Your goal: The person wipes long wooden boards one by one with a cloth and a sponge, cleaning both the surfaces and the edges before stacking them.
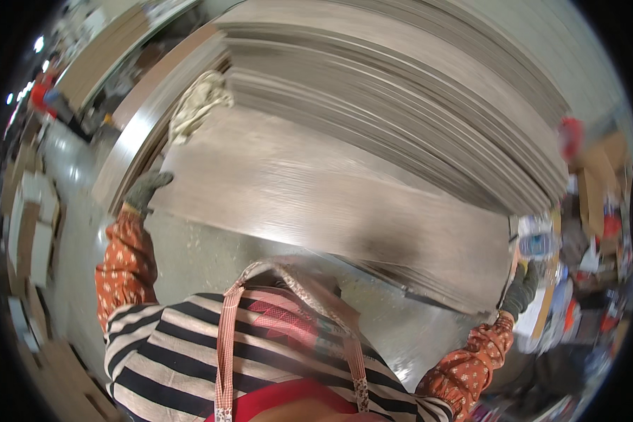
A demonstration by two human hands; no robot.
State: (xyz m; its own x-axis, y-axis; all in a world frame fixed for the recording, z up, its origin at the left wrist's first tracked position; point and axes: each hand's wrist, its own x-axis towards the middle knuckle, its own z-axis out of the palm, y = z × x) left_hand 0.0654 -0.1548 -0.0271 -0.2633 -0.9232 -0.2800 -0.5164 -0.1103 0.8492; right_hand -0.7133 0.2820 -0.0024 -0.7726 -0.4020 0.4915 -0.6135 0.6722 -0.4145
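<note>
A long wood-grain board [316,186] lies across the view in front of me, slightly blurred, its right end nearer to me than its left. My left hand [148,190], in a dark grey-green glove, is closed at the board's left end, with the fingertips over its edge. At the opposite end my right hand [520,290], gloved alike, is closed on the short edge; its fingers are partly hidden. Under the board's right part, edges of more boards [394,276] show. A crumpled cream cloth [202,102] rests by the far left corner.
A tall stack of similar boards [373,91] rises just beyond. Further boards [137,130] stand at the left. A clear plastic bottle [536,244], cardboard boxes [601,176] and clutter crowd the right side. A person in red [46,98] is far off at the upper left.
</note>
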